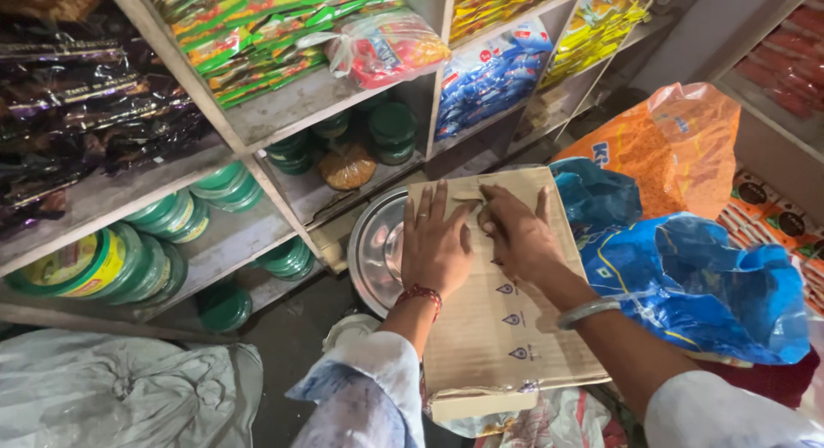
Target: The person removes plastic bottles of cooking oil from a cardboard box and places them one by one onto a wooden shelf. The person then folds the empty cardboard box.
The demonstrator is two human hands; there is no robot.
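A brown cardboard box (506, 328) lies flat in front of me, its top facing up. My left hand (435, 242) rests palm down on the box's far left part, fingers spread, a red thread on the wrist. My right hand (519, 233) sits beside it on the box's far end, fingers curled and pinching at the tape or flap edge near the top; a silver bangle circles that wrist. Both sleeves are pale.
A round steel lid (376, 251) sits just left of the box. Shelves (283, 105) hold green-lidded jars (154, 263) and snack packets (257, 36). Blue plastic sack (687, 276) and an orange sack (678, 139) lie right. A grey bag (120, 388) lies at lower left.
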